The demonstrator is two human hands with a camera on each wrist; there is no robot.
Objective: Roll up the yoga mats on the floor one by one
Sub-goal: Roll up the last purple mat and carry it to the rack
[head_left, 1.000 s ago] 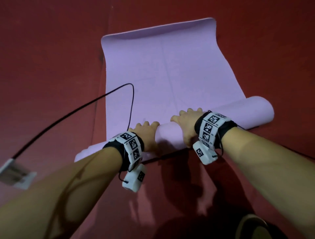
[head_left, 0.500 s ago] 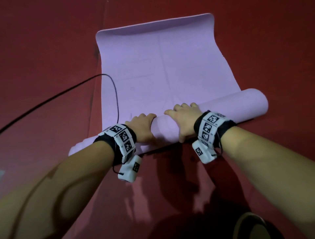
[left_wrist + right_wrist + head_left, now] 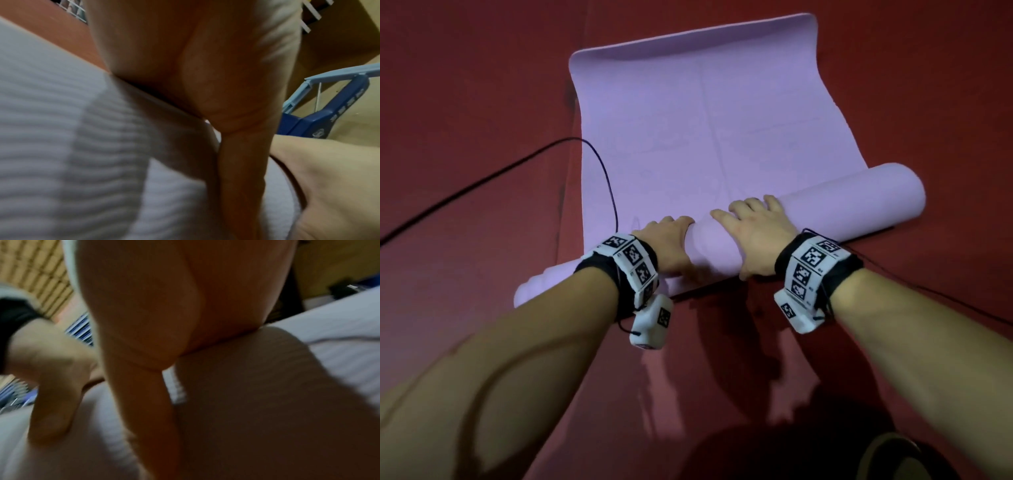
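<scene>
A lilac yoga mat [image 3: 705, 113] lies on the red floor, its near part wound into a thick roll [image 3: 859, 202] that runs from lower left to right. My left hand [image 3: 671, 246] and right hand [image 3: 753, 233] sit side by side on the middle of the roll. Each has its fingers curled over the top and its thumb down the near side. In the left wrist view my left palm [image 3: 195, 65] presses the ribbed mat surface [image 3: 61, 146]. The right wrist view shows my right palm [image 3: 154, 305] on the roll [image 3: 267, 402]. The fingertips are hidden behind the roll.
A black cable [image 3: 482, 181] crosses the red floor [image 3: 465, 85] from the left and loops onto the mat's left edge near my left hand. A thinner cable [image 3: 945, 301] trails off to the right. A dark shoe [image 3: 893, 455] shows at the bottom right.
The roll has moved forward along the mat under both hands, and the flat stretch is shorter. The cable loop has shifted left, and a white object at the left edge has left the view.
</scene>
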